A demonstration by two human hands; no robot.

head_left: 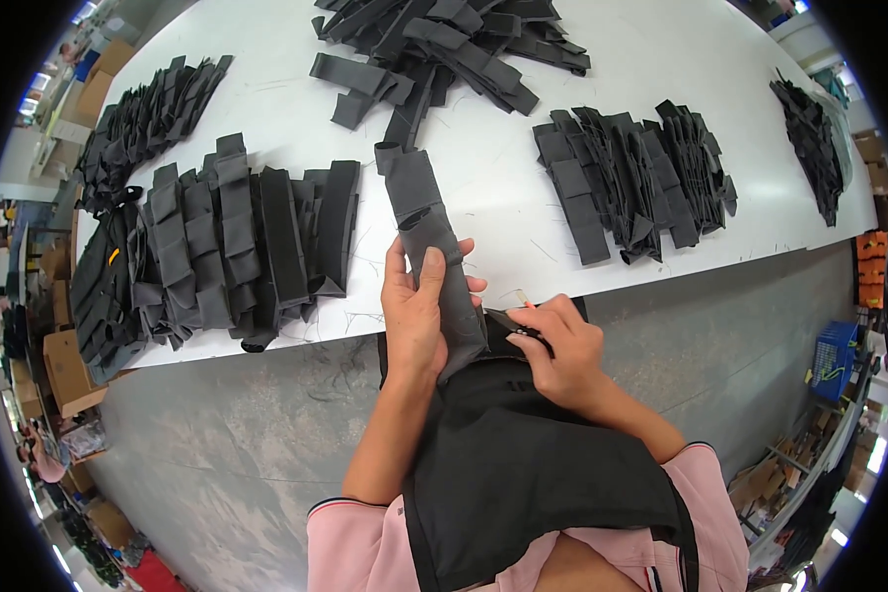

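My left hand [412, 318] is closed around a long black fabric strip [451, 296], thumb on top and fingers behind. Folded loops stand out along the strip. Its upper end reaches over the table, and its lower end hangs over the edge by my black apron [543, 454]. Close to the strip's right side, my right hand [570, 347] grips a small dark tool with a pointed blade, apparently thread snips [501, 319]. A thin orange-tipped piece [525, 298] shows by the fingertips. Most of the tool is hidden in my palm.
The white table [483, 217] has loose thread bits on it. Strips lie in a heap [444, 39] at the far middle. Rows of strips stand at left [207, 237], far left [148, 128] and right [636, 183]. A dark bundle [809, 148] lies far right. A blue crate [835, 360] stands beyond.
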